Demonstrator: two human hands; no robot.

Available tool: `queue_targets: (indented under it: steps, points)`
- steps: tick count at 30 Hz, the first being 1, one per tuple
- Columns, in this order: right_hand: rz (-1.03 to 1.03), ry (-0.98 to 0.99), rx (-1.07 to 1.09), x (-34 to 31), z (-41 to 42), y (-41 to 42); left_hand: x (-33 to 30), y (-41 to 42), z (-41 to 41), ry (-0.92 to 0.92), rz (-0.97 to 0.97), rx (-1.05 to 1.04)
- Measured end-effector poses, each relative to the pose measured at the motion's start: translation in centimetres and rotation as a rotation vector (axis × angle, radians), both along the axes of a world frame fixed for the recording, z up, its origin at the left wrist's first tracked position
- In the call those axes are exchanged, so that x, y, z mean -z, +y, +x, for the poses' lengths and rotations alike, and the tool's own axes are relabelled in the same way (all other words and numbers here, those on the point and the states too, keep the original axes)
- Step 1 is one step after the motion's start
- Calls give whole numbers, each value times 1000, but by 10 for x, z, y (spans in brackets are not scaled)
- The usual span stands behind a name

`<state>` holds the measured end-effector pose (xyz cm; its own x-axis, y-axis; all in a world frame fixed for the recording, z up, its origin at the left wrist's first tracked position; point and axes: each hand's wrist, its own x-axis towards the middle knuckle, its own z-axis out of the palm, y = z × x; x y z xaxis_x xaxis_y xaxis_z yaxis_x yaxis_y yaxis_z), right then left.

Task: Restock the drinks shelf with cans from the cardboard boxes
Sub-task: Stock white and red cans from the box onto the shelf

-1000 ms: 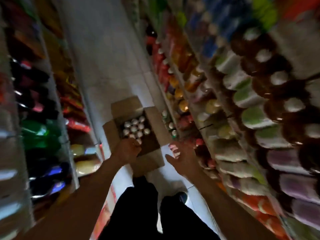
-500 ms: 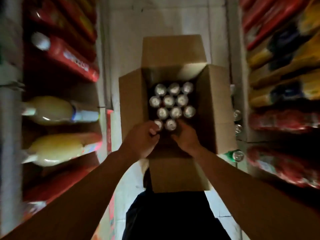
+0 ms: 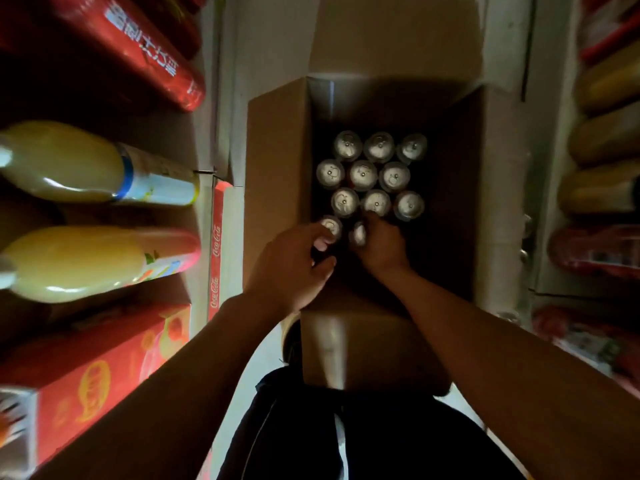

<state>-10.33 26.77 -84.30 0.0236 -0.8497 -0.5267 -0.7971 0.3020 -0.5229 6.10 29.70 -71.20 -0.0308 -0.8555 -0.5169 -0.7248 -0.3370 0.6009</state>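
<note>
An open cardboard box (image 3: 277, 188) stands on the aisle floor below me, flaps spread. Several silver-topped cans (image 3: 363, 174) stand upright inside it, packed in rows. My left hand (image 3: 291, 268) reaches over the near edge, its fingers curled round the nearest left can (image 3: 330, 226). My right hand (image 3: 381, 245) is inside the box beside it, fingers closed round the neighbouring can (image 3: 358, 233), whose top is mostly hidden.
Shelves line both sides of the narrow aisle. On the left lie yellow juice bottles (image 3: 69, 161), a red bottle (image 3: 138, 39) and red cartons (image 3: 86, 375). On the right are yellow and red bottles (image 3: 602, 133). My dark trousers (image 3: 346, 438) fill the bottom.
The view swung from the aisle down onto the box. Both hands came down into the box and closed round the two nearest cans.
</note>
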Motion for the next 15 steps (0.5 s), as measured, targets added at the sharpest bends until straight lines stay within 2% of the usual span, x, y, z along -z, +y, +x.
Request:
queue_targets:
  steps: [3,5,7,9,10,11,15]
  points:
    - [-7,-126,207,-92,-22,5,-41,-1,-15,99,92,4]
    - [20,-317,415,-182,-44,4,-91,-13,-28,126,62,81]
    - [35,-440,515,-262,-58,3,-135,-25,-38,190,83,179]
    - [-22,-460,554,-375,-81,1,-220,-46,-58,269,87,297]
    - [-38,-480,528,-398,-82,3,-233,-49,-63,295,96,309]
    - [-74,-462,536,-464,-94,2,-291,-61,-77,303,52,362]
    - [-209,-434,614,-642,-119,17,-439,-68,-115,411,-92,424]
